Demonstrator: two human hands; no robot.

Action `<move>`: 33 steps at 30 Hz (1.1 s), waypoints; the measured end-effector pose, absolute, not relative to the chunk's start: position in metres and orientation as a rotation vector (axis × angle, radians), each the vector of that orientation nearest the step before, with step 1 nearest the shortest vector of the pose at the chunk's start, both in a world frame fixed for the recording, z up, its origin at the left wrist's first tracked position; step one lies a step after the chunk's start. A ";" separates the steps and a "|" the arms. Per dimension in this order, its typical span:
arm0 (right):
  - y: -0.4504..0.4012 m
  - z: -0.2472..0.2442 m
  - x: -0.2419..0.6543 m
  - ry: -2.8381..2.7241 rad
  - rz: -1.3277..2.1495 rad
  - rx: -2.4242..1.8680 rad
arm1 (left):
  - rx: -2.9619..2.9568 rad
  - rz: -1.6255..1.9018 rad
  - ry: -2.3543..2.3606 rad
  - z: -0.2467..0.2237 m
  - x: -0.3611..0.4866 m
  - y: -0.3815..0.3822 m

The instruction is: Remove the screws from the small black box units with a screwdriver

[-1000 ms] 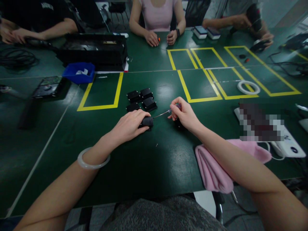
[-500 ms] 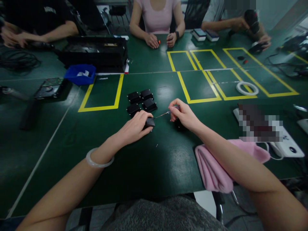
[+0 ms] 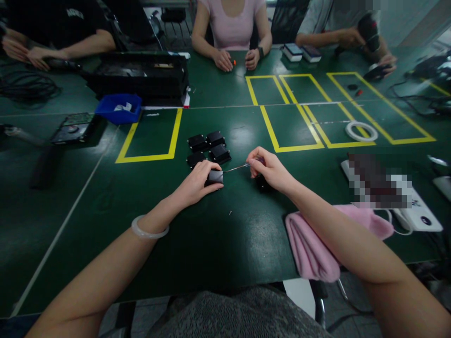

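Note:
My left hand (image 3: 200,182) grips a small black box (image 3: 215,177) on the green table, thumb along its near side and fingers over its far side. In my right hand (image 3: 266,166) is a screwdriver (image 3: 237,168), held nearly flat; its thin metal shaft points left and its tip meets the box's right side. Most of the handle is hidden by my fingers. Several similar black boxes (image 3: 219,153) with small bright corner points lie just beyond my left hand. Another dark piece (image 3: 262,183) sits under my right hand, partly covered. A tiny screw (image 3: 230,212) lies on the near tabletop.
A pink cloth (image 3: 312,249) lies under my right forearm, beside a white power strip (image 3: 428,211). Farther off are a white ring (image 3: 361,131), a blue bin (image 3: 105,110), a long black case (image 3: 137,87) and a circuit-board device (image 3: 73,127). Three people sit opposite.
The black box in my left hand has tilted, so its top catches more light, and shifted slightly left. The screwdriver tip has stayed at its side. My right hand has barely moved.

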State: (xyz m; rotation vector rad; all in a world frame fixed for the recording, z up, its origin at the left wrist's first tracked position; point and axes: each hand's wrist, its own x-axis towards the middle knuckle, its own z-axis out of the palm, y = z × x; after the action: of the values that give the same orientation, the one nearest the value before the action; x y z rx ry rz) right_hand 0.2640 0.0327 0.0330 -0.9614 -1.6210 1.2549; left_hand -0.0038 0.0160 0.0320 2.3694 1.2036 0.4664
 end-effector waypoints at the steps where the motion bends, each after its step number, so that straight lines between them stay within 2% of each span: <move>1: 0.033 0.033 0.264 -1.623 1.257 -0.967 | 2.364 0.463 1.204 0.032 -0.004 0.016; 33: 0.031 0.030 0.263 -1.670 1.205 -0.996 | 2.329 0.476 1.207 0.030 -0.004 0.017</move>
State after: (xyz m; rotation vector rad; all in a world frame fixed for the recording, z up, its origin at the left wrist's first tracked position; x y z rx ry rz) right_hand 0.2626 0.0309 0.0304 -0.9956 -1.6700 1.2054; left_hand -0.0044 0.0173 0.0301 2.3291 1.2072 0.4765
